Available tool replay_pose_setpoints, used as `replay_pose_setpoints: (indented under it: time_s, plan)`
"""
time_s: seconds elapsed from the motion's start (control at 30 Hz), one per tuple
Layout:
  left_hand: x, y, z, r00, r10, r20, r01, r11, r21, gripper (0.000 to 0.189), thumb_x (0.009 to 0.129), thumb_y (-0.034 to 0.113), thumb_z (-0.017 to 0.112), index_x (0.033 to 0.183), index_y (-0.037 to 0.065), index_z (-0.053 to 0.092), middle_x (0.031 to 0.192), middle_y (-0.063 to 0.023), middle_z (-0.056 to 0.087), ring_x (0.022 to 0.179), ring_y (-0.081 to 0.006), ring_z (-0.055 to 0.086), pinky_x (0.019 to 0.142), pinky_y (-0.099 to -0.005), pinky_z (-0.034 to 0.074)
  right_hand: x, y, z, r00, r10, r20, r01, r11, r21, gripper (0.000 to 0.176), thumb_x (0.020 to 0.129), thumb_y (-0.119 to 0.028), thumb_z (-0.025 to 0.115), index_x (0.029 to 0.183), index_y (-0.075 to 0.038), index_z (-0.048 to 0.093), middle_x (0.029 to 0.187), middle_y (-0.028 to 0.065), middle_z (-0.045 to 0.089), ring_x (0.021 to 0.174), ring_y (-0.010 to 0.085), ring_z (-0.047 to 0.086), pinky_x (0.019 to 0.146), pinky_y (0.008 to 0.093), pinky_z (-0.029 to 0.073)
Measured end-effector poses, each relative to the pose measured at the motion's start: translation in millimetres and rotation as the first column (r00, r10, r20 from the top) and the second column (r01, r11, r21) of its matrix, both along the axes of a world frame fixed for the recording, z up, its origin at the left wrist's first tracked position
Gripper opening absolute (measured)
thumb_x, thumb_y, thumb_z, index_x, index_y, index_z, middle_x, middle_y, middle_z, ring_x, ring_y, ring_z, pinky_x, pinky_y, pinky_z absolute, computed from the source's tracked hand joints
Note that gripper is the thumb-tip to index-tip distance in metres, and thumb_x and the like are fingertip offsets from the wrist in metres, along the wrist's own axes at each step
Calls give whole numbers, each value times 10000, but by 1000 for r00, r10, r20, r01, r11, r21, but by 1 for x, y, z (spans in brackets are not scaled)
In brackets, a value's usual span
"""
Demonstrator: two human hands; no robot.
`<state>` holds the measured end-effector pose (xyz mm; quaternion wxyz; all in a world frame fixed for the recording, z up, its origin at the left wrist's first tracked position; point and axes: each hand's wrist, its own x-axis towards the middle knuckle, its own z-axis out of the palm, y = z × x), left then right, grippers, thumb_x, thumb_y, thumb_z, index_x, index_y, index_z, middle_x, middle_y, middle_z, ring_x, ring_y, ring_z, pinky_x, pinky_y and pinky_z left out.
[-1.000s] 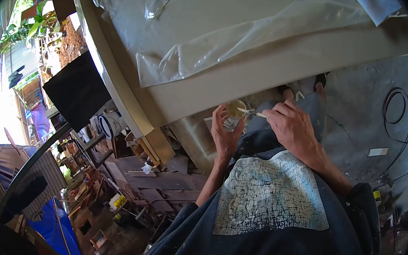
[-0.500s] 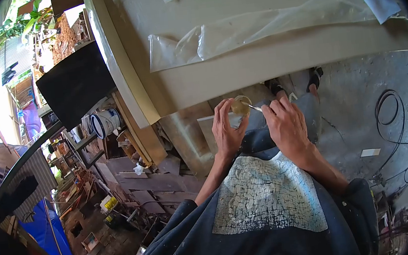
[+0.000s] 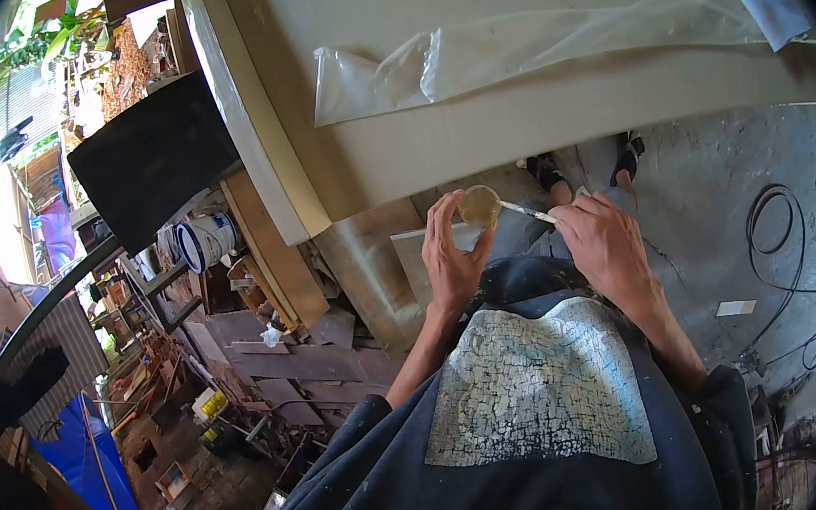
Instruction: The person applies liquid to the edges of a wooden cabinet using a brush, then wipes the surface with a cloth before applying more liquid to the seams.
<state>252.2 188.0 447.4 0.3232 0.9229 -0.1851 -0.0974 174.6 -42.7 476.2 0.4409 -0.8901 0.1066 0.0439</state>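
Note:
My left hand is closed around a small round cup with a yellowish-brown inside. In my right hand is a thin, pale stick-like tool, gripped near its right end. Its left tip reaches the cup's right rim; whether the tip is a brush or a plain end is too small to tell. Both hands are in front of my body, just below the near edge of a large beige panel. A strip of clear plastic film lies across that panel.
A white bucket stands at the left beside wooden boards. A black panel sticks out above it. On the concrete floor at the right lie a coiled hose and a small white rectangle. My feet show beneath the panel.
My right hand has moved right and slightly down, drawing the stick-like tool back from the cup's middle to its rim. The cup shows more face-on. The view has shifted slightly.

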Motion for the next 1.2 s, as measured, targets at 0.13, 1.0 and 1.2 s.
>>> replay_pose_setpoints:
  time_s: [0.13,1.0,1.2]
  plan:
    - [0,-1,0,1000,9,-6,-9,1000,-1,638,768,113,853,1331,40,561,1286,-180,632,1163,-355,633,983,-441,522,-3,0,0,1000,-16,-20,16,1000,-15,64,898,-86,678,938,-46,708,877,107,646,908,302,640,766,427,532]
    - [4,14,-6,971,169,-169,-190,974,-120,639,810,43,840,1370,50,533,1186,-145,692,1011,-229,697,889,-373,564,1,24,-26,961,-274,-26,257,856,449,221,868,-83,750,1084,-41,733,931,101,713,895,286,662,829,386,538]
    - [6,25,-4,968,171,-183,-193,975,-108,642,826,67,848,1379,43,522,1246,-149,656,1013,-212,689,903,-374,584,13,49,-30,925,-371,-79,329,680,655,185,917,-81,722,1085,-7,704,930,133,710,836,257,708,765,354,562]
